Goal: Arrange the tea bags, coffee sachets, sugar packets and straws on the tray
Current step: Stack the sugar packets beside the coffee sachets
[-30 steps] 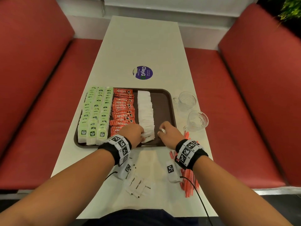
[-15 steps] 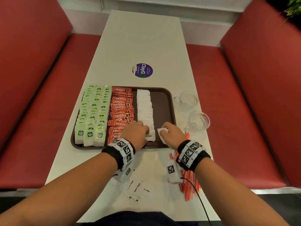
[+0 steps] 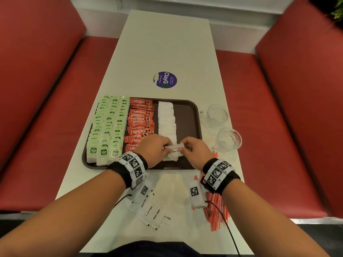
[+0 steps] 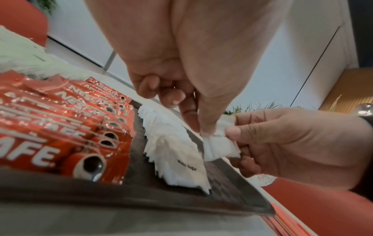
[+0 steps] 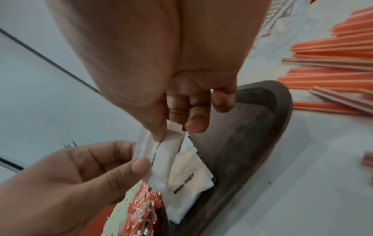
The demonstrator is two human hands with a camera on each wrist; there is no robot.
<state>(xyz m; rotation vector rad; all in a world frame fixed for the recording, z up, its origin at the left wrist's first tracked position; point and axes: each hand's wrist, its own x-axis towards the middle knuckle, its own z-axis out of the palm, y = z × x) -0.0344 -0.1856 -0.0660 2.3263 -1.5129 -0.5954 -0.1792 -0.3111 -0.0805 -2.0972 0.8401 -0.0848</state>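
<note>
Both hands are now holding one white sugar packet [image 3: 175, 146] up above the near end of the sugar row [image 3: 167, 125], where half a second ago the right hand [image 3: 194, 152] alone was pinching a packet low over the near right part of the tray [image 3: 187, 115] and the left hand [image 3: 153, 151] was lying on the row's end. The left hand is pinching the packet's left edge between thumb and fingers [image 4: 207, 127], and the right hand's fingers [image 5: 196, 126] are pinching the opposite edge, so the packet is hanging between them just over the nearest packet marked "White Sugar" [image 5: 189, 180]. This is looking like the packet is being straightened and squared before it is being laid onto the near end of the row, so the sugar column is nearly reaching the tray's near rim. The tea bags [image 3: 107, 127] and coffee sachets [image 3: 141, 123] are already sitting in their columns on the left and middle of the tray. Several loose sugar packets [image 3: 152, 214] are still lying on the table [image 3: 167, 43] near the person, and the red straws [image 3: 215, 208] are lying off the tray by the right wrist, so that work is still waiting.
</note>
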